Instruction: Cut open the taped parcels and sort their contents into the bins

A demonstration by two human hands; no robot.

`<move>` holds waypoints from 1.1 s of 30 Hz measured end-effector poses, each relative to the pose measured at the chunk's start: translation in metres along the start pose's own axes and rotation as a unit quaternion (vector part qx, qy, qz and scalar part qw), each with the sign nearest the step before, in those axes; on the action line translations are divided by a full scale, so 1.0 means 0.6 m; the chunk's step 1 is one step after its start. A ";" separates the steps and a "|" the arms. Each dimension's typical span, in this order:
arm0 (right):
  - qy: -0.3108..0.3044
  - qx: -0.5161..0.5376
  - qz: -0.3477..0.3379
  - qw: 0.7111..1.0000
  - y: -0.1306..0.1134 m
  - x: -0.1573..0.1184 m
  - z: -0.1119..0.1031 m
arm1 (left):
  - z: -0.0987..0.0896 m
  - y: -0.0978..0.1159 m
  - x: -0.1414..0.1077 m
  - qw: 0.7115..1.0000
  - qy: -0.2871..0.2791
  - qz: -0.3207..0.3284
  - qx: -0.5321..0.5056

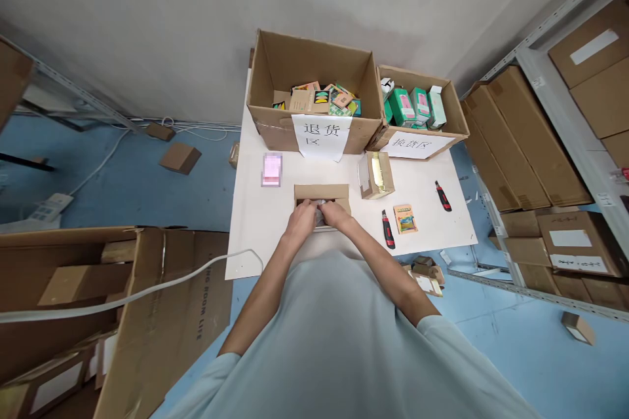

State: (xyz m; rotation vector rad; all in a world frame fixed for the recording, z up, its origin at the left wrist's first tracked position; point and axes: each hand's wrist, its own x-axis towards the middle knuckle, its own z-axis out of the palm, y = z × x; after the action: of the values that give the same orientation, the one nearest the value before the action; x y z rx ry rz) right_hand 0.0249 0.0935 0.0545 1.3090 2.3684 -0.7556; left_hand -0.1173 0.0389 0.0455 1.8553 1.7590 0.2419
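Observation:
A small open cardboard box [322, 192] stands at the table's front edge, its back flap raised. Both hands reach into it. My left hand [303, 215] is closed on the left side of a grey, shiny plastic-like item [320, 215] inside the box. My right hand [337, 213] pinches the same item from the right. The fingertips nearly meet over it, and the item's lower part is hidden by the box and hands. To the right stands a closed, taped carton [376, 175].
Behind are a large carton [275, 131] of small packs and a smaller carton [455, 108] of green boxes. Two red-black cutters [388, 229] [443, 196], a colourful pack [405, 218] and a blurred pink item [272, 170] lie on the white table [255, 222]. Shelves stand right.

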 end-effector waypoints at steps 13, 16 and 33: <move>0.241 0.241 0.113 0.933 0.263 -0.175 0.045 | 0.040 0.174 0.040 0.979 0.056 0.052 -0.187; 0.220 0.242 0.241 0.914 0.364 -0.205 0.079 | 0.093 0.248 0.067 0.980 0.016 0.061 -0.191; 0.097 0.357 0.435 0.821 0.608 -0.251 0.196 | 0.291 0.394 0.140 0.979 -0.105 -0.054 -0.165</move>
State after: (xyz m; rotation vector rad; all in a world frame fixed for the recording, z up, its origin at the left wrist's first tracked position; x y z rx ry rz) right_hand 0.4178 0.0811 -0.0675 2.5760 1.2643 -1.2474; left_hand 0.1829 0.0778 0.0018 1.4891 1.5618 0.2675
